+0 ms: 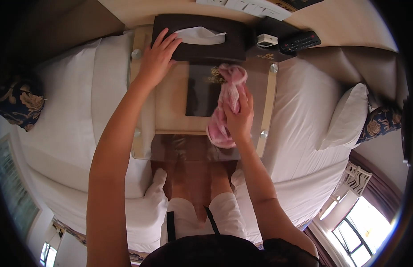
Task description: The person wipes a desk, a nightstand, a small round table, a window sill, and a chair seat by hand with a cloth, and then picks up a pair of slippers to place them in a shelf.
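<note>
My right hand point(240, 120) is closed around a crumpled pink cloth point(233, 91), which hangs out on both sides of the grip. The cloth lies over the right part of a dark flat folder-like thing point(200, 98) with a gold emblem, on a glass-topped nightstand point(171, 107). At the back, a dark brown tissue box point(206, 52) has a white tissue point(200, 34) sticking out of its slot. My left hand point(159, 60) rests on the box's left end, fingers apart and laid over its top, thumb near its front side.
Right of the tissue box stand a dark holder point(275, 53), a small white device point(267, 41) and a black remote control point(300, 42). White-sheeted beds point(64, 133) point(295, 115) flank the nightstand. Metal discs point(273, 68) sit at the glass corners. Wall switches point(251, 8) are behind.
</note>
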Demonstrator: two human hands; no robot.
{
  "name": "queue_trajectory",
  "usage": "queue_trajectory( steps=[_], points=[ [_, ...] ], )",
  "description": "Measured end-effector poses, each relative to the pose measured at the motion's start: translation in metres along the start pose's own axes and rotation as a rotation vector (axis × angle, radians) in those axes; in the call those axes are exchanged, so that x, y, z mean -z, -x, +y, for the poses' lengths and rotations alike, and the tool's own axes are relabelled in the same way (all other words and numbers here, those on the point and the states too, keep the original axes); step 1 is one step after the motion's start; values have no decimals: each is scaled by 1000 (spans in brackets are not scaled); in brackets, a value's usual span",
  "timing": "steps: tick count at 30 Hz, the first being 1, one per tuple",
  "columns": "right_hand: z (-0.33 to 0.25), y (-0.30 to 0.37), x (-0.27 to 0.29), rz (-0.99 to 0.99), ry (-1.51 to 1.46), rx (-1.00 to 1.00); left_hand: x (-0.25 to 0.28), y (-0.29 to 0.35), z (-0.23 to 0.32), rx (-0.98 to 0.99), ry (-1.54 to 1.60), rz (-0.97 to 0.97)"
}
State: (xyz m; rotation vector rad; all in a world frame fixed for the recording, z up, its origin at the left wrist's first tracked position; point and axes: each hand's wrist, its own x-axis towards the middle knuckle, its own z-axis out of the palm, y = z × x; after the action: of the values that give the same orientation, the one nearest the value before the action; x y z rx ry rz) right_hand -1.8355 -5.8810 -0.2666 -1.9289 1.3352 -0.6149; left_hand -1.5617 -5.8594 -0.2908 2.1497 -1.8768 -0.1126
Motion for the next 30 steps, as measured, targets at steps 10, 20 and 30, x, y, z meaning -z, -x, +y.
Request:
queue_trajectory(
  steps=[10, 20, 30],
  points=[
    [-3, -85, 15, -13, 430, 543, 5, 20, -7, 14, 130, 46],
    [-72, -108, -84, -28, 543, 908, 13, 60, 10, 26, 87, -38],
    [72, -38, 55, -29, 366, 288, -1, 19, -5, -20, 114, 68]
  ],
)
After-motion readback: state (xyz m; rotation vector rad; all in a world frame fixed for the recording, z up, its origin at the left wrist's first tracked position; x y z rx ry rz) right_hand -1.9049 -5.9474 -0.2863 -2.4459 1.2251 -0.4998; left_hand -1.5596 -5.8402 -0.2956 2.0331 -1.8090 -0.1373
